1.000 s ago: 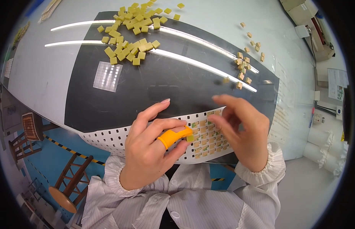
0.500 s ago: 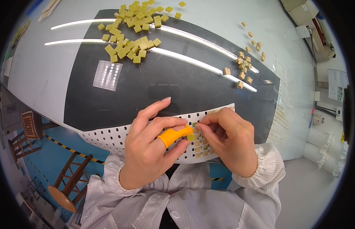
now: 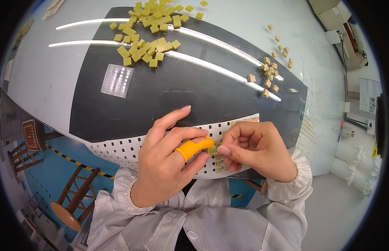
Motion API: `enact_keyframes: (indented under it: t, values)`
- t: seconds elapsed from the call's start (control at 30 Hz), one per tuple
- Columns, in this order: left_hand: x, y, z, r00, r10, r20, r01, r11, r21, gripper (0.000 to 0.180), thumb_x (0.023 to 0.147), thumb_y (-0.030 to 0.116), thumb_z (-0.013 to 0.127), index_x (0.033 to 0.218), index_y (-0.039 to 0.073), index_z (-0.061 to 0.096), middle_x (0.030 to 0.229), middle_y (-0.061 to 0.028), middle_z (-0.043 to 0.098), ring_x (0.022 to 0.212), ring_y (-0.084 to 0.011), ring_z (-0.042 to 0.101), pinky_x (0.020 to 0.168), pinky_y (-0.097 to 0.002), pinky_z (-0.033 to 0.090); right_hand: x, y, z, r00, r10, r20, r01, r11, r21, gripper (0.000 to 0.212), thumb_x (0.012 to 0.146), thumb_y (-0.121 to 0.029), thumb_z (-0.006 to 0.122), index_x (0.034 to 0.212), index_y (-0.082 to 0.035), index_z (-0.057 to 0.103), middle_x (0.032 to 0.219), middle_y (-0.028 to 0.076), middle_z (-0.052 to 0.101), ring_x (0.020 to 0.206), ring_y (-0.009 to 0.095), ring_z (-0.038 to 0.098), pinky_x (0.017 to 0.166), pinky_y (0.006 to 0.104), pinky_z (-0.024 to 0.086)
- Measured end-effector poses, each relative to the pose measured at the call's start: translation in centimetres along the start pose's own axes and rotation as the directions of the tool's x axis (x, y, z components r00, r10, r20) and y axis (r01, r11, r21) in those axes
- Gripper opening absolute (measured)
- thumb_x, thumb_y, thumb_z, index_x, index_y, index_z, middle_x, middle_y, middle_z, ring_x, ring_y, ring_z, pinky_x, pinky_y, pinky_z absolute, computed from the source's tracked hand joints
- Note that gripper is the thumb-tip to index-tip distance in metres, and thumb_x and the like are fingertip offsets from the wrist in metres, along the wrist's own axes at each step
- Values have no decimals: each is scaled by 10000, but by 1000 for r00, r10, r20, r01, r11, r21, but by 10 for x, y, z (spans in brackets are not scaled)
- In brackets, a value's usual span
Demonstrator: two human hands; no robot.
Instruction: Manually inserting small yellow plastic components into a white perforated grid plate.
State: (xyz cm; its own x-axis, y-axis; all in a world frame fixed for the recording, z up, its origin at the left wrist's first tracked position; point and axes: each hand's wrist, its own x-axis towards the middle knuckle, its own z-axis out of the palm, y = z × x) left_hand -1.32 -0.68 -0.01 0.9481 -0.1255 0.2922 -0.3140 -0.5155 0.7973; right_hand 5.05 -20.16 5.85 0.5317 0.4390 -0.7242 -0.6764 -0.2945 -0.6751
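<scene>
We see the left hand (image 3: 163, 157) pinching a small, square, yellow-green block (image 3: 211, 151) between its thumb and a finger that wears a bright orange, smooth sleeve (image 3: 188, 151). The block sits right at the fingertips, on the right side of the grip, with part of its face showing past the sleeve's end. The other fingers of this hand stretch out above it, off the block.

We find the right hand (image 3: 261, 144) close on the other side, thumb and forefinger drawn together at the block's right edge. Green shows by the thumb, but we cannot tell whether these fingertips grip a separate piece or only press on the block.

Beneath both hands we see a white, bendable sheet with rows of small dark rectangular marks (image 3: 119, 144), bearing little beige pieces on its right part. It lies along the near edge of a black, flat mat (image 3: 161, 94). Farther out on the mat are a clear, gridded square sheet (image 3: 117, 80), a heap of yellow-green blocks (image 3: 153, 63) and, at right, scattered beige-sided blocks (image 3: 251, 78).
</scene>
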Motion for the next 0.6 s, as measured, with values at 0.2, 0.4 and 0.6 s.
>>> enact_keyframes:
  t: [0.2, 0.4, 0.6]
  values:
    - [-1, -1, 0, 1000, 9, 3, -9, 1000, 5, 245, 642, 25, 796, 874, 25, 716, 995, -44, 691, 1166, -334, 572, 869, -393, 503, 2, 0, 2, 1000, 18, 8, -18, 1000, -6, 109, 907, -70, 682, 903, 23, 625, 777, 48, 668, 657, 78, 647, 622, 217, 560]
    - [-1, -1, 0, 1000, 8, 8, -8, 1000, 5, 250, 642, 30, 796, 879, 24, 716, 997, -44, 691, 1169, -333, 569, 871, -395, 500, 3, 1, 1, 1000, 23, 19, -23, 1000, 8, 105, 906, -67, 681, 899, 22, 626, 779, 46, 668, 656, 74, 646, 618, 214, 558]
    - [-2, -2, 0, 1000, 11, 10, -11, 1000, 3, 257, 643, 32, 796, 888, 29, 716, 1001, -40, 690, 1171, -332, 568, 873, -396, 498, 4, 1, 1, 1000, 29, 10, -29, 1000, -8, 102, 906, -69, 681, 893, 18, 630, 771, 43, 666, 641, 72, 643, 599, 211, 553]
